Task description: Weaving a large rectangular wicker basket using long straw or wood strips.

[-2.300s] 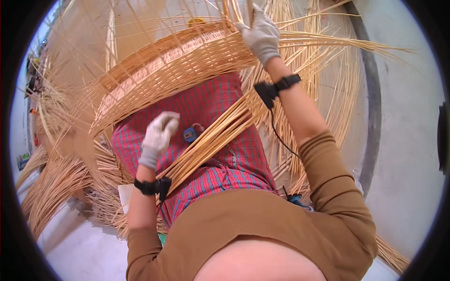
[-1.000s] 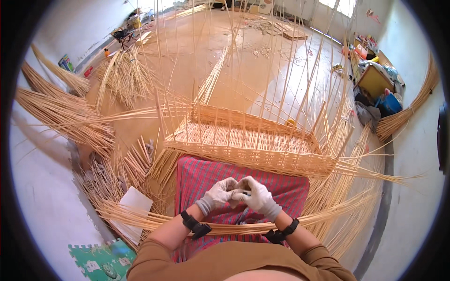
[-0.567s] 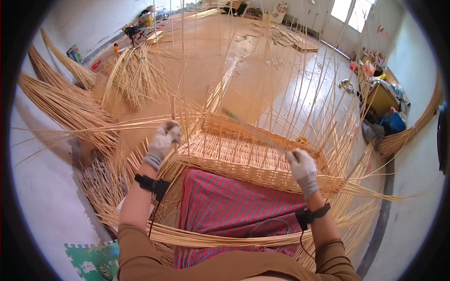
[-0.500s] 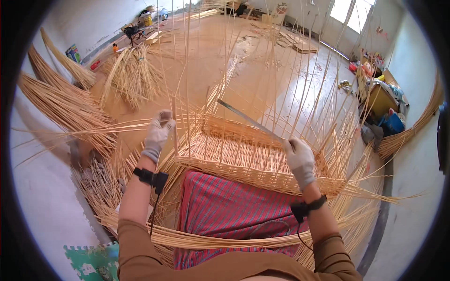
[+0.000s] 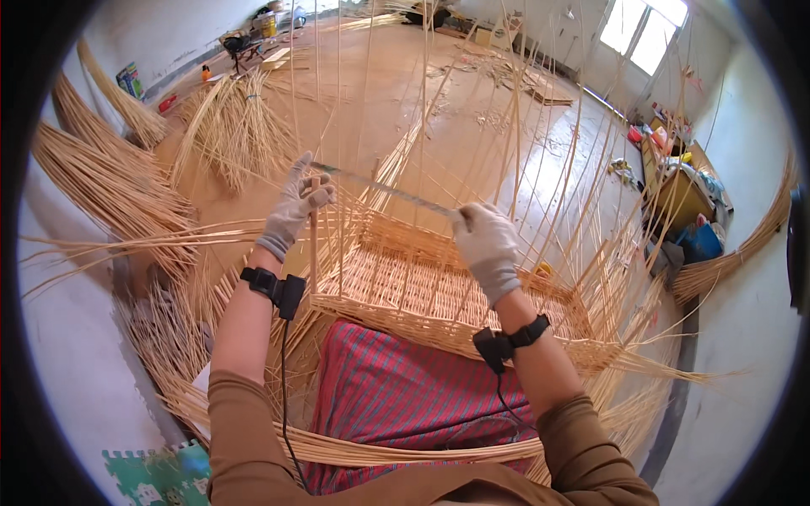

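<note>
A woven wicker basket [image 5: 422,287], low-walled and rectangular, lies in front of me with long upright rods rising from its edges. My right hand [image 5: 488,243], in a pale glove, is closed on one end of a thin, flat metal strip [image 5: 392,191]. The strip slants up to the left, its far end at the fingers of my left hand [image 5: 295,207]. That hand, also gloved, has its fingers curled about the top of a thick corner post [image 5: 314,244] at the basket's left corner. Whether it also grips the strip is unclear.
Beneath the basket's near side is a striped red and blue cloth [image 5: 405,379]. A bundle of long rods [image 5: 405,453] crosses before my body. More rod bundles [image 5: 118,185] lean at the left wall. Cluttered boxes [image 5: 688,190] stand at the right.
My right hand has moved left and up over the basket, bringing the strip's far end to my left hand. The left hand has shifted slightly around the post top, one finger now raised.
</note>
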A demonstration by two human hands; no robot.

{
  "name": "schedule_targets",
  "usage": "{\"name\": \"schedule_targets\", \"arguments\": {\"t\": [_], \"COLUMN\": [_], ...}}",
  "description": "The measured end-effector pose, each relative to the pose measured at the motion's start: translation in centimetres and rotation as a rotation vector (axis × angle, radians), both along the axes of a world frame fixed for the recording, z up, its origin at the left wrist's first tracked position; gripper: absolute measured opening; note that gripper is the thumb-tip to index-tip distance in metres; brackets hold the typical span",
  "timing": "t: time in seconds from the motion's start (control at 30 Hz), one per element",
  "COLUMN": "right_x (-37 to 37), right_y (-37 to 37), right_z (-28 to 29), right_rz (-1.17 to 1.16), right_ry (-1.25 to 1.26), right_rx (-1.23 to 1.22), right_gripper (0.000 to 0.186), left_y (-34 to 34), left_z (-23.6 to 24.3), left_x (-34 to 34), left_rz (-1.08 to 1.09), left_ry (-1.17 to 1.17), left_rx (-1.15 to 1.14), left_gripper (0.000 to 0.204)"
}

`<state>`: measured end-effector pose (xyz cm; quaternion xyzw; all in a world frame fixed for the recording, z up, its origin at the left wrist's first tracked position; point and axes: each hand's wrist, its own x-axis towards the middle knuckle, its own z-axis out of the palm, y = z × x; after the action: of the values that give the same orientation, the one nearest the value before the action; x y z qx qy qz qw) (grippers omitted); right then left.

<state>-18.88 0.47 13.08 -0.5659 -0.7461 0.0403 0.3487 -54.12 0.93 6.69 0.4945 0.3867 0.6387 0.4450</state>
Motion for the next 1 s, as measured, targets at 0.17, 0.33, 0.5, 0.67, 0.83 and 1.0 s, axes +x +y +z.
{"name": "schedule_targets", "arguments": {"t": [0.17,0.33,0.5,0.67,0.83,1.0], "right_x": [-2.4,5.2,24.9,43.3,51.5,52.5], "right_y": [-0.7,-1.9,-5.0,-10.1,-11.7,-9.5], "right_z": [-0.1,-0.5,0.2,1.0,1.6,0.2], "right_rz": [0.047,0.020,-0.007,-0.284,-0.418,-0.419], "right_ry": [-0.183,-0.255,-0.267,-0.321,-0.370,-0.470], "right_rx": [0.173,0.112,0.048,-0.039,0.087,0.028], "right_gripper": [0.023,0.019,0.018,0.024,0.024,0.025], "left_y": [0.5,-0.2,-1.0,2.8,4.1,3.0], "left_z": [-0.1,-0.4,-1.6,-3.7,-3.9,-0.5], "left_x": [-0.7,-1.6,-2.9,-6.1,-8.2,-6.3], "left_rz": [-0.039,-0.131,-0.019,0.077,0.090,0.243], "left_ry": [-0.025,0.007,0.177,-0.016,0.017,0.333], "left_rx": [-0.077,-0.104,-0.010,-0.245,-0.252,-0.314], "left_gripper": [0.062,0.050,0.041,0.040,0.039,0.031]}}
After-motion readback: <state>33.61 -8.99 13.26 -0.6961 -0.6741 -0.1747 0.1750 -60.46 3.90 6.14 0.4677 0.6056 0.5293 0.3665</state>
